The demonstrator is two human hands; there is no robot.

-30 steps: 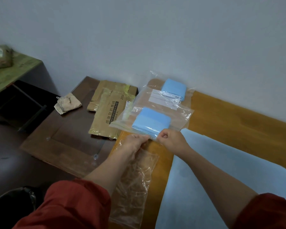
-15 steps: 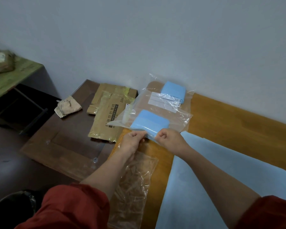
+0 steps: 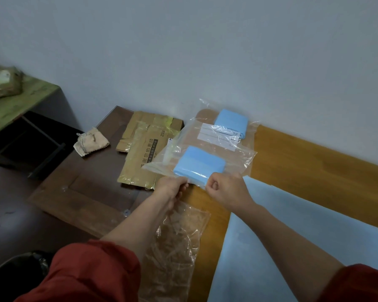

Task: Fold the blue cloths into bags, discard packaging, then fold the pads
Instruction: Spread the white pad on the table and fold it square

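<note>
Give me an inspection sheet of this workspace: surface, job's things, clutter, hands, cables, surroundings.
Surface: orange table, with a dark table on its left.
Job's things: near bag holds a folded blue cloth; far bag by the wall holds a second cloth; blue sheet lies spread at right; empty bag lies flat under the left arm.
Clutter: flattened cardboard and a tan pouch on the dark table.
Hands: left hand and right hand both pinch the near bag's front edge.
Cables: nothing seen.
Surroundings: grey wall; green shelf bearing a brown parcel; black bin at lower left.
</note>
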